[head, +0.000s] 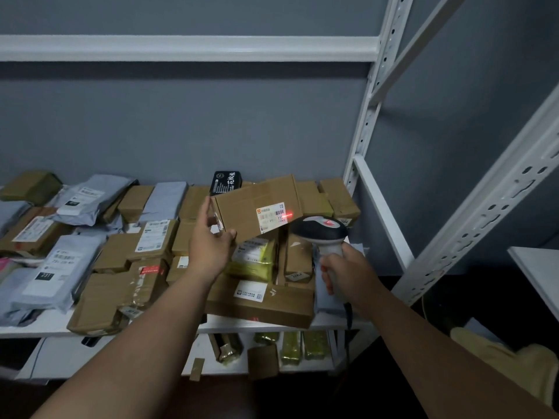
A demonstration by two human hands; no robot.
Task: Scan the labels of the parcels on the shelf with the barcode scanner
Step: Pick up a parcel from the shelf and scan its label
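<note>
The scene is dim and bluish, with soft shadows under the upper shelf beam (187,48). A red laser dot (289,213) glows just right of the left hand's fingers (208,207). Uprights bow at the right edge; label print is soft and blurred.

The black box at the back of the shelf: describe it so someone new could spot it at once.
Start at the white shelf heaped with parcels against the grey wall. Along the back row, right of centre, just above the cardboard box held up in the left hand, stands the black box. It alone is black with white lettering; its neighbours are brown cardboard or grey bags.
</note>
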